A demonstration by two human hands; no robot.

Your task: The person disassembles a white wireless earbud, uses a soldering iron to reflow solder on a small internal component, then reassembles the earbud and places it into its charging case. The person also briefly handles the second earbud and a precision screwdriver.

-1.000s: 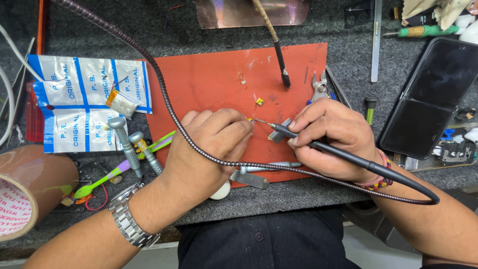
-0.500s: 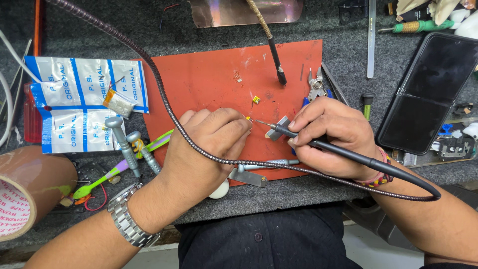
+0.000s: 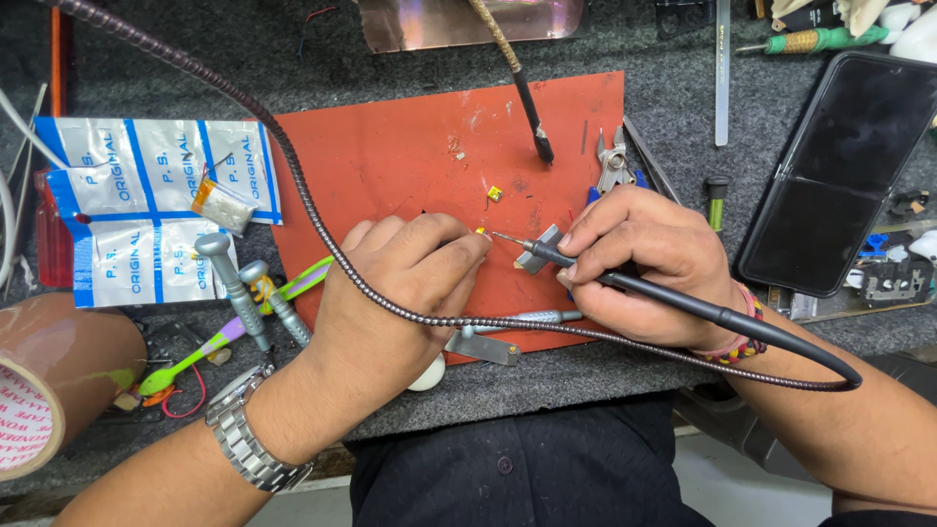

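One tiny yellow part [image 3: 481, 231] sits on the red mat [image 3: 390, 166], pinched at the fingertips of your left hand [image 3: 405, 288]; it is too small to tell what it is. Your left fingers are curled tight around it, so little of it shows. The thin metal tip of the soldering iron [image 3: 625, 283] lies just to the right of that part, very near it, but I cannot tell if they touch. The iron's long body runs from the tip away to the lower right, and your right hand [image 3: 649, 259] is closed around it like a pen. Your right hand is the one that brings the tip in, from right to left. Another small yellow bit [image 3: 495, 193] lies loose on the mat, a little above your fingers.
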